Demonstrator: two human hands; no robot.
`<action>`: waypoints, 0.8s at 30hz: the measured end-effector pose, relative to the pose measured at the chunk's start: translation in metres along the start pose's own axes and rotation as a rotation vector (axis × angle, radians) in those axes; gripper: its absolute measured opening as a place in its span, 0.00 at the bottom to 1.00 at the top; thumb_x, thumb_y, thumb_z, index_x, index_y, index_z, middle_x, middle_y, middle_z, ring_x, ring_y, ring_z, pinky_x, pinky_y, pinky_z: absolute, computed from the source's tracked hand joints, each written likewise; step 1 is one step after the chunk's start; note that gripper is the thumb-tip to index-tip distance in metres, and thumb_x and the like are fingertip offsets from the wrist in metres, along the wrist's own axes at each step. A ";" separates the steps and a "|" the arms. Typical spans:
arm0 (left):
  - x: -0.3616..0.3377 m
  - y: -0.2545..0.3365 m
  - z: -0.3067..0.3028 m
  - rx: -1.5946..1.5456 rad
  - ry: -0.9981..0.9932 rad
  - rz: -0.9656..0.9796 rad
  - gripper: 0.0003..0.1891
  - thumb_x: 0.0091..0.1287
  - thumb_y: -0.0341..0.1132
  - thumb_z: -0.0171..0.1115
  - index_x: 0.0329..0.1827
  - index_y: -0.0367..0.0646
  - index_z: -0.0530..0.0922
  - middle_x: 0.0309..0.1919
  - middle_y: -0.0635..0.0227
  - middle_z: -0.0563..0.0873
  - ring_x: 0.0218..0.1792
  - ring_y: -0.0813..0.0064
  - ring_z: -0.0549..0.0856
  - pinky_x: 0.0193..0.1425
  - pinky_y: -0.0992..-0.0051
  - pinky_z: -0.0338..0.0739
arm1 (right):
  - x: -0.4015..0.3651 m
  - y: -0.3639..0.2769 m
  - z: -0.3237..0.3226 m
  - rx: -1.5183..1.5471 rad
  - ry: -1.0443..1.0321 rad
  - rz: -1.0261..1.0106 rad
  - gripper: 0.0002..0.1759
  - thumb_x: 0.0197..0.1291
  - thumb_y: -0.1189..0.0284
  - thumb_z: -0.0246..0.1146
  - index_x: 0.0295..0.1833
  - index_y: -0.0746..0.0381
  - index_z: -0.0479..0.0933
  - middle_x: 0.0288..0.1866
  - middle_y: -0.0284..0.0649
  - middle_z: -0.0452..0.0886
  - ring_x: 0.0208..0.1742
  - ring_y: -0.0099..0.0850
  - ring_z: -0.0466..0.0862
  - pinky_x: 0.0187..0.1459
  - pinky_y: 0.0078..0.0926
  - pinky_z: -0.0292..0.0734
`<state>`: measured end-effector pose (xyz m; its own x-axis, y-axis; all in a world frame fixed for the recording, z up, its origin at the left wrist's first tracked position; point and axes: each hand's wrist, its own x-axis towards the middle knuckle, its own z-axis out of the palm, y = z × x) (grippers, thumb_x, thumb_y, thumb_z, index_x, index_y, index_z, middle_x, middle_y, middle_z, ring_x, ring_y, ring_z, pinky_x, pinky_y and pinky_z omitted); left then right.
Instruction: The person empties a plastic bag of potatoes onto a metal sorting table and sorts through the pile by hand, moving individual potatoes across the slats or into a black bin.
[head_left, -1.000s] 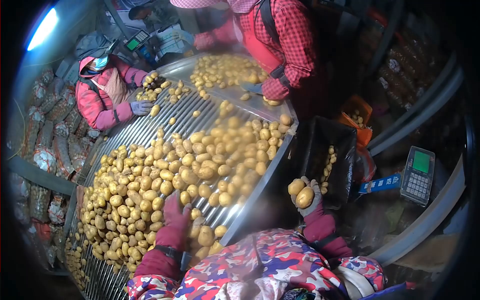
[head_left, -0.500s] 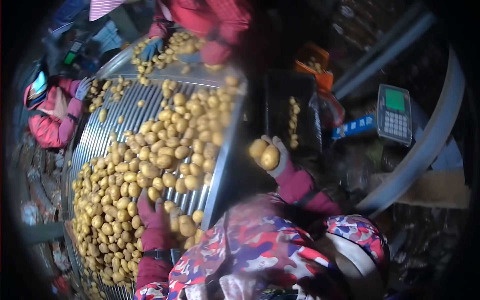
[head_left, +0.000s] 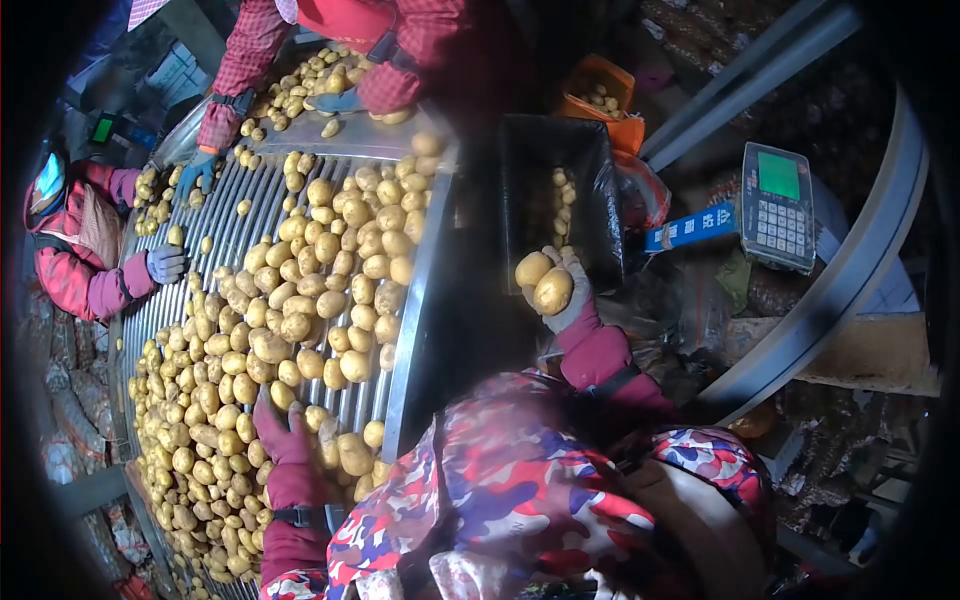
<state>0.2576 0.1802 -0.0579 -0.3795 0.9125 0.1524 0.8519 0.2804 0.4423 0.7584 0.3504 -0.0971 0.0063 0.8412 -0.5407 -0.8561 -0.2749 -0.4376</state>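
Observation:
My right hand (head_left: 574, 298), in a pale glove, is closed around two potatoes (head_left: 553, 291). It is at the near end of a black plastic-lined crate (head_left: 520, 165), where more potatoes (head_left: 562, 208) show inside. Over on the roller table (head_left: 385, 395), my left hand (head_left: 284, 437) wears a pinkish glove and rests among the heaped potatoes (head_left: 230, 390). Its thumb and fingers are apart, with loose potatoes just past the fingertips, and I see none gripped.
Across the rollers, one co-worker's blue-gloved hand (head_left: 197, 174) reaches toward potatoes; another's grey-gloved hand (head_left: 166, 264) is at the left edge. An orange crate (head_left: 628, 132), a scale (head_left: 777, 210) and a curved metal rail (head_left: 860, 300) are on the right.
My right hand has carried the two potatoes closer to the black crate. My left hand stays among the potatoes. The far co-worker's blue-gloved hand has moved left onto the rollers. The view has shifted slightly.

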 end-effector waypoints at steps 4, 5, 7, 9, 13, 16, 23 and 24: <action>-0.001 0.003 -0.002 -0.017 -0.013 -0.016 0.36 0.63 0.35 0.70 0.76 0.39 0.70 0.71 0.47 0.75 0.72 0.47 0.72 0.79 0.53 0.64 | 0.021 0.007 -0.026 -0.041 -0.034 -0.077 0.17 0.73 0.50 0.60 0.61 0.41 0.73 0.69 0.29 0.73 0.67 0.39 0.76 0.53 0.55 0.84; -0.001 0.005 -0.002 -0.033 -0.012 -0.029 0.36 0.63 0.34 0.69 0.76 0.39 0.70 0.71 0.47 0.74 0.72 0.47 0.71 0.79 0.53 0.63 | 0.030 0.006 -0.031 -0.048 -0.058 -0.116 0.17 0.72 0.51 0.60 0.62 0.40 0.72 0.71 0.29 0.72 0.69 0.39 0.75 0.54 0.55 0.83; 0.001 0.010 -0.006 0.011 -0.036 -0.002 0.36 0.63 0.33 0.68 0.76 0.39 0.70 0.71 0.48 0.74 0.73 0.47 0.71 0.79 0.52 0.63 | 0.045 0.004 -0.032 -0.079 0.022 -0.121 0.20 0.72 0.52 0.60 0.65 0.42 0.71 0.71 0.29 0.73 0.69 0.40 0.75 0.56 0.57 0.82; 0.001 0.013 -0.008 0.009 -0.046 -0.030 0.36 0.63 0.34 0.68 0.77 0.39 0.69 0.71 0.47 0.74 0.73 0.47 0.71 0.79 0.52 0.63 | 0.059 -0.021 -0.017 0.018 0.032 -0.107 0.22 0.72 0.51 0.60 0.66 0.46 0.72 0.70 0.30 0.74 0.68 0.40 0.75 0.57 0.56 0.81; 0.002 0.022 -0.012 0.023 -0.058 -0.038 0.36 0.62 0.34 0.66 0.77 0.38 0.69 0.71 0.44 0.73 0.73 0.44 0.71 0.79 0.51 0.62 | 0.122 -0.107 0.024 0.010 -0.064 -0.451 0.24 0.68 0.49 0.64 0.60 0.54 0.77 0.61 0.40 0.81 0.62 0.41 0.82 0.58 0.49 0.84; 0.002 0.018 -0.009 0.038 -0.048 -0.040 0.37 0.62 0.34 0.66 0.76 0.38 0.69 0.70 0.44 0.74 0.72 0.43 0.71 0.79 0.50 0.63 | 0.180 -0.219 0.071 -0.036 -0.185 -0.607 0.27 0.64 0.62 0.72 0.65 0.57 0.72 0.59 0.47 0.80 0.60 0.41 0.83 0.60 0.44 0.84; 0.002 0.025 -0.013 0.115 -0.029 -0.017 0.37 0.60 0.36 0.70 0.74 0.38 0.70 0.69 0.45 0.76 0.72 0.42 0.71 0.79 0.49 0.62 | 0.210 -0.201 0.123 -0.525 -0.231 -0.617 0.18 0.71 0.67 0.63 0.62 0.61 0.70 0.50 0.42 0.78 0.51 0.37 0.82 0.49 0.37 0.81; 0.004 0.033 -0.018 0.122 -0.038 -0.062 0.37 0.60 0.37 0.71 0.74 0.39 0.70 0.69 0.46 0.76 0.72 0.42 0.71 0.79 0.50 0.62 | 0.187 -0.158 0.130 -0.550 -0.327 -0.587 0.14 0.71 0.68 0.61 0.58 0.60 0.73 0.47 0.40 0.78 0.47 0.34 0.81 0.46 0.34 0.81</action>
<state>0.2778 0.1872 -0.0264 -0.4210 0.9023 0.0930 0.8655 0.3689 0.3389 0.8281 0.6119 -0.0359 0.1474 0.9860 0.0779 -0.3890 0.1302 -0.9120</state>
